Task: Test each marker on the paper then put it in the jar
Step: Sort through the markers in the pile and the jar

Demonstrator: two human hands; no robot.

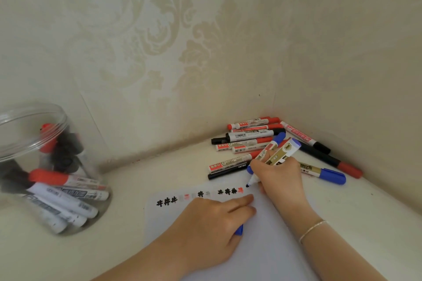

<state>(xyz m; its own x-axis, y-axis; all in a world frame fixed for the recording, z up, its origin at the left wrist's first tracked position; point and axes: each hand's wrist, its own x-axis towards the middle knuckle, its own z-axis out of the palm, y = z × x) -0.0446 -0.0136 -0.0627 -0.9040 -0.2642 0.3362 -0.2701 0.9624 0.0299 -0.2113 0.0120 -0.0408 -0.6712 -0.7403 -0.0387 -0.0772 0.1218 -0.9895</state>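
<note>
A white sheet of paper (255,246) lies on the table with a row of black and red test marks along its top edge. My right hand (279,180) grips an uncapped blue marker (284,156), its tip touching the paper just right of the last mark. My left hand (212,219) rests on the paper with its fingers stretched flat, and a blue cap (239,230) pokes out from under the palm. At the left stands a clear plastic jar (45,166) holding several red and black markers.
A pile of red, black and blue markers (251,141) lies in the back right corner against the walls. One capped blue marker (324,173) lies right of my right hand. Patterned wallpaper walls close off the back and the right side.
</note>
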